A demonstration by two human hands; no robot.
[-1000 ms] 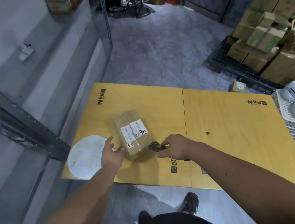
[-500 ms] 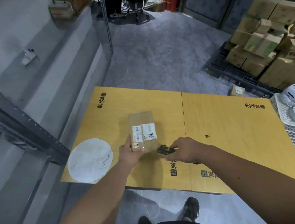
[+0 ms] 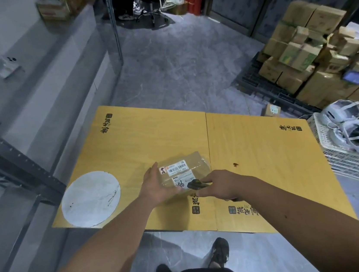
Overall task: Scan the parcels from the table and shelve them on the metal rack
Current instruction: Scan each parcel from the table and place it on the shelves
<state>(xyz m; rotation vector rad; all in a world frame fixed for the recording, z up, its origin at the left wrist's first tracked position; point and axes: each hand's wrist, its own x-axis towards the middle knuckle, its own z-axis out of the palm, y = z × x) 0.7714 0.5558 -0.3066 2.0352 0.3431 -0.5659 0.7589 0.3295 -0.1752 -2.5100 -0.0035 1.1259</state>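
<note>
A small brown parcel with white labels lies over the middle of the yellow table. My left hand holds it from its left and underside, thumb on top by the label edge. My right hand grips a small black scanner, whose front end sits at the parcel's near right corner over a label. The grey metal rack stands to the left of the table, its shelves running away from me.
A white round sheet lies on the table's left corner. A white crate with white headsets stands at the right. Stacked cardboard boxes fill the far right. A small box sits on the floor beyond the table.
My left hand has turned the parcel so its labels now run sideways and shifted it right. The scanner in my right hand has come up against the parcel's near corner.
</note>
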